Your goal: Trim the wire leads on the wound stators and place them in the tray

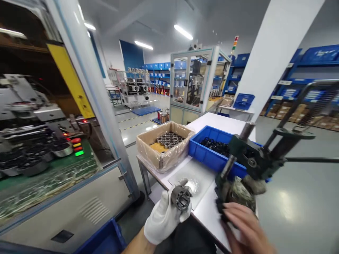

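Table (206, 208): left hand (164, 218) holding cylinder (181, 198), right hand (246, 225) seemingly by press (251, 157).

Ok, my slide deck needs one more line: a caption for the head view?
Gloved left hand holding a slotted metal part; bare right hand at a bench press.

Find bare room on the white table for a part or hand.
Free: white table beyond the blue bin; pale sheet in front of the bin, beside the cardboard box; strip between sheet and press. Crowded: around the press, with the bin behind and right hand in front; also the sheet's near edge, by the left hand.
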A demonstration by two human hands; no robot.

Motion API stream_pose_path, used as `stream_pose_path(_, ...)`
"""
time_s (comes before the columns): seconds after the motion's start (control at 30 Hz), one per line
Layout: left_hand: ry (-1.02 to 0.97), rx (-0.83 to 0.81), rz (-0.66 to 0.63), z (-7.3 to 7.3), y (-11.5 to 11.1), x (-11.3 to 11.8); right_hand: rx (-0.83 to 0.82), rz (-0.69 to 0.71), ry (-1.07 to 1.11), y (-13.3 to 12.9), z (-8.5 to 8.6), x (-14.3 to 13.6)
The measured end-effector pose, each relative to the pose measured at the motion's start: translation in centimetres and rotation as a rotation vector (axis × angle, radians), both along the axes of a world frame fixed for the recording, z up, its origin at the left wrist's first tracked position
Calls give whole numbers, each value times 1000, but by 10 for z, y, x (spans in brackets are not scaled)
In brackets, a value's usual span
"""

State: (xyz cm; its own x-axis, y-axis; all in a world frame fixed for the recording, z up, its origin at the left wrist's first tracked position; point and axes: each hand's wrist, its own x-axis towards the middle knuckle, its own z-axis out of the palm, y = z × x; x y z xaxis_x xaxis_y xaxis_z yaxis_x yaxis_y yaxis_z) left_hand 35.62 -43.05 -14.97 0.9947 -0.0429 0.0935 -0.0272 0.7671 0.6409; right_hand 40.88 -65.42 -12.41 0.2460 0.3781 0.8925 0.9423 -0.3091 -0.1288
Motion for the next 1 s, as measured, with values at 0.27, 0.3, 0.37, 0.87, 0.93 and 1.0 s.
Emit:
stream_pose_path(0.27,-26,338,54,2,3,-35,40,293,88,78,-8,-33)
stream_pose_path(0.3,4,370,71,4,4,-38,6,301,116,76,-8,-33)
stream_pose_path(0.37,33,408,82,7,6,-41,-42,304,115,72,-6,-32)
stream_pose_path(0.87,58,525,83,-7,23,-41,-73,318,73,76,3,-30)
stream_pose_path(0.93,99,666,122,-6,31,-42,-73,303,79,79,3,-28)
stream_pose_path(1.0,109,766,134,-4,38,-42,-46,274,67,84,1,-26)
